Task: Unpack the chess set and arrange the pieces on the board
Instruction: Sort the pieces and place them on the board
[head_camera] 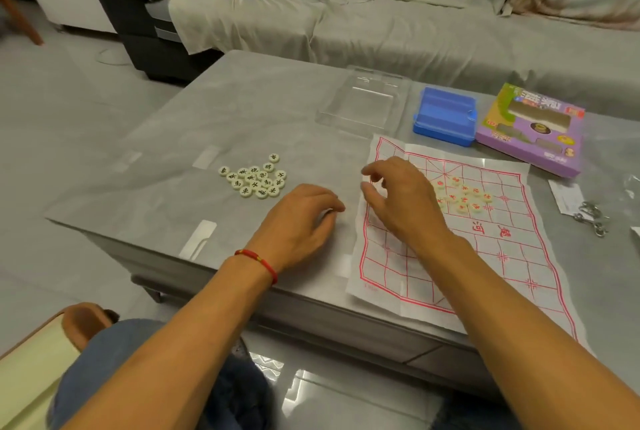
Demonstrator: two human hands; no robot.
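Both forearms reach up from the bottom edge over a blue-clad knee [114, 353] to the grey table [242, 111]. A red cord [258, 261] circles the left wrist. That left hand [301, 218] rests palm down on the table just beside the board's left edge, fingers curled loosely; whether anything lies under them I cannot tell. Over the board [485, 246] (a creased paper sheet with a red grid) the right hand [398, 201] hovers, thumb and forefinger a narrow gap apart near the upper left corner, nothing clearly held between them. Red pieces [464, 195] cluster on the board behind that hand. Black pieces [256, 178] lie in a loose heap on the table, well left of the board. Beyond it sit a clear lid [363, 104], a blue tray [445, 116] and a purple box [533, 128].
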